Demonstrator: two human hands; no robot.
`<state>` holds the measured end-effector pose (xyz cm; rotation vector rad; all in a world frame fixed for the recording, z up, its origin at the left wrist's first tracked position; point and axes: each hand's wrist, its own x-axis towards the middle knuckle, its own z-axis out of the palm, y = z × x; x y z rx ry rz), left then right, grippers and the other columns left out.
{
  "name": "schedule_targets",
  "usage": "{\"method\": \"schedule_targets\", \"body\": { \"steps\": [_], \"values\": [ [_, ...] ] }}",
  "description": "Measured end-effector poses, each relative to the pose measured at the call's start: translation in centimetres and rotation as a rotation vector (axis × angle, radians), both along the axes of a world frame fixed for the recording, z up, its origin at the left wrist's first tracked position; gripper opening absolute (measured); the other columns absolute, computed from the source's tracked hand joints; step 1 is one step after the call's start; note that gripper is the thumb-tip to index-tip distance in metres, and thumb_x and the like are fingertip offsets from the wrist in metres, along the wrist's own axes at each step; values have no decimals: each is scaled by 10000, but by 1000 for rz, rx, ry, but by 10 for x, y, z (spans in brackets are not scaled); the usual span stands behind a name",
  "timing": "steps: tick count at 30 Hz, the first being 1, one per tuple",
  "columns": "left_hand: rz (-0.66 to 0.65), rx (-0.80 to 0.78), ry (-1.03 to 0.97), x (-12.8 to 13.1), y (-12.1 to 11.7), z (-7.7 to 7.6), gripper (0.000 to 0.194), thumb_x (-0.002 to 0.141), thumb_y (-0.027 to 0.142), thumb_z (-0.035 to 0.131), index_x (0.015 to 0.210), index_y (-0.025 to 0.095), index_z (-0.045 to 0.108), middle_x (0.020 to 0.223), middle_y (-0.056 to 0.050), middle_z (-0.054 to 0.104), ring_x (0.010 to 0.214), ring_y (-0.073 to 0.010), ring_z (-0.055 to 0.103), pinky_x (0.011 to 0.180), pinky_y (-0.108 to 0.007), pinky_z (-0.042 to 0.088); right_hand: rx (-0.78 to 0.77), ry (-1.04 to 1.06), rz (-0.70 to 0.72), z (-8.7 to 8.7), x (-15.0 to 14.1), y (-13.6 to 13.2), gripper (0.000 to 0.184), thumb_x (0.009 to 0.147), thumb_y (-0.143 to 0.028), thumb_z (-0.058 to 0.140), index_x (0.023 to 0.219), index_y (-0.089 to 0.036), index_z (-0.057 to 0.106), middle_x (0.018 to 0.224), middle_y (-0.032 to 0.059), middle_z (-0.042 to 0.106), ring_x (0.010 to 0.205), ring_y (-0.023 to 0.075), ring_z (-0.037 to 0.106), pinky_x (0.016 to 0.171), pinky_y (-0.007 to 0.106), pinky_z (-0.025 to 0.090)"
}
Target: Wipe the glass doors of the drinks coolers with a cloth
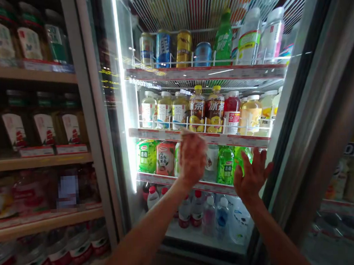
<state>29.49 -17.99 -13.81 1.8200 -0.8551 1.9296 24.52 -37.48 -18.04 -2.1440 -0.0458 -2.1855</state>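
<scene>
My left hand is raised in front of the lit drinks cooler, at the height of the third shelf. Motion smears its fingers, and I cannot make out whether anything is in them. Behind it, bottles on that shelf are partly covered. To the right, my right hand has its fingers spread and holds nothing. It appears nearest to a green bottle, though I cannot tell if they touch. A reddish tea bottle and another green bottle stand left of my left hand.
Iced tea bottles line the shelf above, behind a wire guard. Cans and a tall green bottle stand higher. Small water bottles fill the bottom. Metal frames edge the cooler; shelves of jars are at left.
</scene>
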Motion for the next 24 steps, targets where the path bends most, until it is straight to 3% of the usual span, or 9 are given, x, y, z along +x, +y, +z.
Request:
{"method": "schedule_targets", "body": {
  "steps": [2,3,7,9,11,13,15,21,24],
  "values": [
    [-41,273,-60,-4,-11,-2,395,839,227,438,1233,223,460,1330,-37,469,1346,-193,244,1103,-404,263,-29,15,11,-1,-2,-1,464,863,-267,439,1324,-230,414,1446,106,317,1346,299,245,1072,566,141],
    [-40,281,-65,-2,-6,-1,391,836,233,452,1227,234,467,1326,-22,475,1341,-187,256,1103,-387,267,-42,17,15,-1,-2,-2,473,862,-266,440,1333,-234,403,1448,102,313,1346,297,245,1074,562,142],
    [29,-269,-1,19,49,15,433,873,208,402,1303,172,375,1423,-97,331,1355,-217,215,1111,-458,223,-54,-9,11,-3,-1,-3,497,851,-253,459,1343,-244,386,1449,94,315,1342,298,254,1076,558,143],
    [48,-415,5,21,59,19,451,888,190,358,1332,124,322,1446,-147,265,1368,-239,168,1111,-512,178,-34,-19,10,-4,0,-2,482,850,-255,468,1329,-253,408,1443,88,328,1340,299,259,1075,559,141],
    [30,-275,18,16,48,16,441,879,200,377,1317,146,357,1434,-129,303,1368,-247,171,1105,-512,200,-9,-20,17,-4,0,0,456,854,-262,469,1309,-258,436,1433,83,349,1335,297,271,1075,554,143],
    [-3,26,18,11,33,10,427,860,214,415,1286,204,411,1396,-76,386,1356,-231,217,1097,-471,248,2,-16,30,-4,-1,0,434,857,-266,466,1292,-258,460,1423,81,368,1330,293,285,1077,548,151],
    [-14,188,8,13,35,7,419,849,228,431,1268,231,436,1379,-53,417,1351,-223,235,1095,-451,260,-8,-17,37,-4,-2,-1,430,854,-257,468,1284,-258,470,1416,80,379,1326,288,295,1079,540,161],
    [119,-411,32,38,99,2,449,885,226,375,1324,134,356,1458,-131,252,1370,-235,162,1112,-469,216,3,-37,45,-4,-1,0,416,844,-248,473,1259,-243,499,1403,87,398,1320,290,308,1076,549,164],
    [88,-162,25,26,80,-11,440,860,218,415,1297,173,398,1426,-109,330,1365,-245,186,1096,-485,241,42,-20,37,-5,-1,2,387,846,-265,468,1227,-237,530,1394,90,411,1316,293,316,1072,559,168]
  ]
}}
